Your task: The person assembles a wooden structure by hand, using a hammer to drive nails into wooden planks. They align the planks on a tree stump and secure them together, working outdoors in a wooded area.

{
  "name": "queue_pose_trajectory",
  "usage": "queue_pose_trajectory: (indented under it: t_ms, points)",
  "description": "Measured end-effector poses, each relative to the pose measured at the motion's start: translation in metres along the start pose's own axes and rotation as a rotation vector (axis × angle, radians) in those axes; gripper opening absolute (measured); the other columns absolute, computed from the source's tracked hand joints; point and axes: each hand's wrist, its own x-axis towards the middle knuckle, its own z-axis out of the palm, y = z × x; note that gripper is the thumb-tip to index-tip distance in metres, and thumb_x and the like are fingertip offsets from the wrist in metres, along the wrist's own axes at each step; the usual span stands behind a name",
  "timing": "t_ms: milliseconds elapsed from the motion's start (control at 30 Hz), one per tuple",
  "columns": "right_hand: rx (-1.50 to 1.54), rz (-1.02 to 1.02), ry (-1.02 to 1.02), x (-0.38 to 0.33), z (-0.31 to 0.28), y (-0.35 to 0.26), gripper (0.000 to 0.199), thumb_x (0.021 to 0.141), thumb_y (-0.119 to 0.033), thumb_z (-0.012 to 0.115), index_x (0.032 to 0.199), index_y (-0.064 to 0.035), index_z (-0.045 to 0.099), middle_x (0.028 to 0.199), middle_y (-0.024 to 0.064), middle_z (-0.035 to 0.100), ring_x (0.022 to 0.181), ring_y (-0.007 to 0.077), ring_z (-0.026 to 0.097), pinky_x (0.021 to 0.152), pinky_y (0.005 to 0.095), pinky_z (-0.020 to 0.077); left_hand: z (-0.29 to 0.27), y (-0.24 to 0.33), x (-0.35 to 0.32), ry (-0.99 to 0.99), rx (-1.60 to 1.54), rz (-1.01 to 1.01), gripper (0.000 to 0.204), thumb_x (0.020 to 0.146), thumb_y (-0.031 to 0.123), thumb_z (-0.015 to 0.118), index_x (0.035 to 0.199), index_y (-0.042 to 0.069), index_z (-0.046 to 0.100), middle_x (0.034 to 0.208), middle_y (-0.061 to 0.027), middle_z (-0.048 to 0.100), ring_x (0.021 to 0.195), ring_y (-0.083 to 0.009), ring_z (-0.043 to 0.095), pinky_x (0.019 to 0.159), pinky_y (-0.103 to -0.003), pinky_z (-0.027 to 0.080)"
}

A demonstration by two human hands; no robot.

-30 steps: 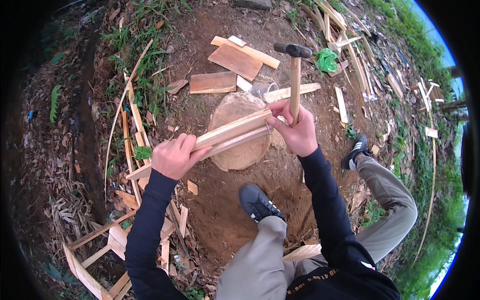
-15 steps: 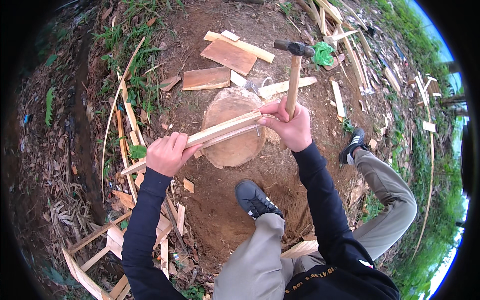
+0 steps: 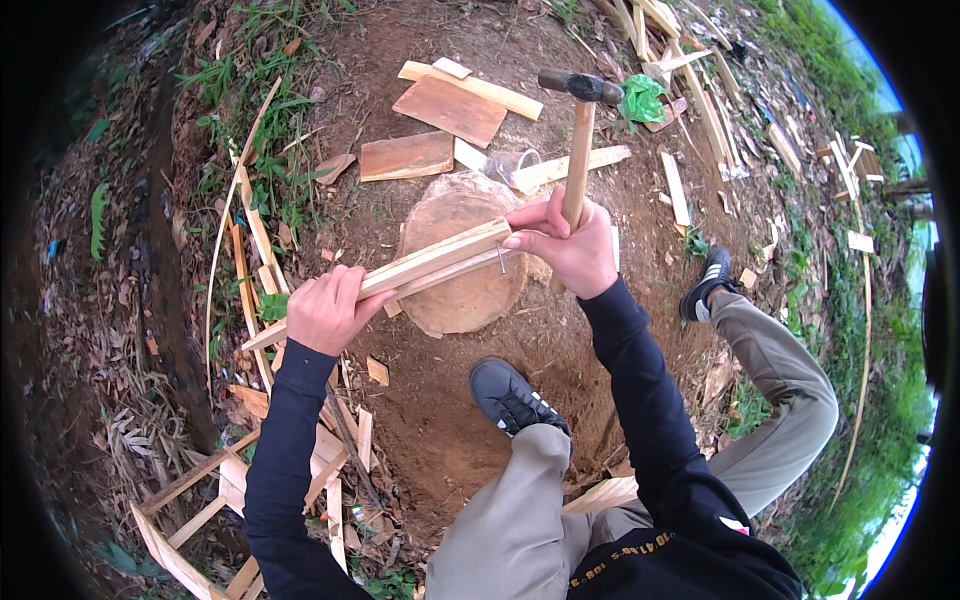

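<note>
Two wooden strips (image 3: 435, 265), one laid along the other, slant across above a round log stump (image 3: 468, 308). My left hand (image 3: 328, 308) is closed around them toward their left end. At the right end, the thumb and fingers of my right hand (image 3: 572, 242) pinch the strips. That same hand also keeps hold of a hammer (image 3: 579, 150), its wooden handle upright between the fingers and its dark head at the top. A nail (image 3: 502, 262) sticks out below the strips near my right thumb; where it enters the wood is hard to see.
Beyond the stump lie brown boards (image 3: 408, 157) and pale planks (image 3: 575, 170). A green plastic bag (image 3: 641, 99) rests near a pile of wood scraps (image 3: 665, 45). To the lower left stands a wooden frame (image 3: 190, 520). My shoe (image 3: 515, 397) is close to the stump.
The strips, hammer and both hands have shifted slightly left in the picture, as has the ground around the stump. My grip on the strips and hammer stays the same.
</note>
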Motion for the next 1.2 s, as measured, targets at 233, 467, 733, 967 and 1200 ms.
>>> queue_pose_trajectory:
  t_ms: [233,467,733,967,1200]
  points:
    - [-0.036,-0.005,0.016,0.001,0.001,0.001,0.046,0.081,0.012,0.077,0.073,-0.0103,0.038,0.100,0.0177,0.074,0.097,0.0199,0.073,0.084,0.0324,0.0622,-0.005,0.003,0.007,0.030,-0.033,-0.001,0.042,0.082,0.039,0.083,0.094,0.005,0.060,0.077,-0.0057,0.060,0.057,-0.0207,0.062,0.050,-0.033,0.047]
    - [-0.095,0.016,0.049,0.003,-0.001,0.000,0.045,0.083,0.007,0.079,0.072,-0.0098,0.039,0.098,0.0167,0.075,0.093,0.0158,0.072,0.081,0.0301,0.0598,-0.010,0.006,0.017,-0.102,-0.084,-0.087,0.043,0.085,0.045,0.079,0.090,0.007,0.059,0.071,-0.0062,0.059,0.052,-0.0221,0.060,0.047,-0.034,0.046]
    - [-0.200,0.063,0.150,0.015,0.000,0.016,0.048,0.082,-0.002,0.084,0.072,-0.0112,0.038,0.097,0.0155,0.076,0.087,0.0123,0.070,0.074,0.0269,0.0563,-0.022,0.026,0.022,-0.255,-0.250,-0.316,0.046,0.092,0.053,0.069,0.099,0.009,0.055,0.070,-0.0124,0.068,0.056,-0.0284,0.068,0.048,-0.039,0.051]
    - [-0.292,0.121,0.062,0.028,-0.005,0.018,0.045,0.083,0.000,0.081,0.075,-0.0126,0.039,0.094,0.0150,0.075,0.085,0.0127,0.071,0.070,0.0256,0.0557,0.014,0.029,0.011,-0.387,-0.608,-0.527,0.049,0.097,0.047,0.064,0.113,0.003,0.050,0.078,-0.0221,0.068,0.073,-0.0434,0.070,0.066,-0.047,0.055]
    - [-0.573,0.143,0.205,0.058,0.005,0.037,0.032,0.069,-0.005,0.082,0.077,-0.0049,0.052,0.070,0.0046,0.067,0.068,0.0119,0.068,0.059,0.0280,0.0522,0.043,0.022,0.008,-0.208,-0.281,-0.447,0.044,0.099,0.047,0.061,0.111,0.005,0.052,0.081,-0.0192,0.065,0.076,-0.0456,0.066,0.066,-0.051,0.054]
